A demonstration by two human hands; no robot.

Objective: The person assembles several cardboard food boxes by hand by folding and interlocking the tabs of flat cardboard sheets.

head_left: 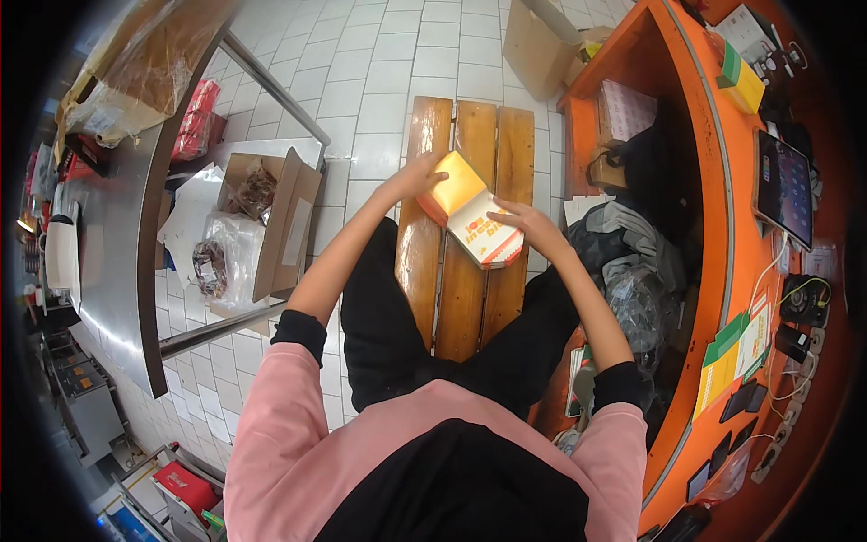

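I sit astride a wooden slatted bench (461,298) and hold a small folded cardboard food box (470,212), orange-yellow and white with printed lettering, above its slats. My left hand (417,173) grips the box's orange far-left corner. My right hand (531,221) presses on the box's white right side. The box is tilted, with its lid partly closed.
An open cardboard carton (275,221) holding plastic-wrapped items sits under a steel table (122,244) to my left. An orange counter (722,226) curves along my right, carrying a tablet (784,185), green-yellow boxes (742,77) and cables. Another carton (542,41) stands on the tiled floor ahead.
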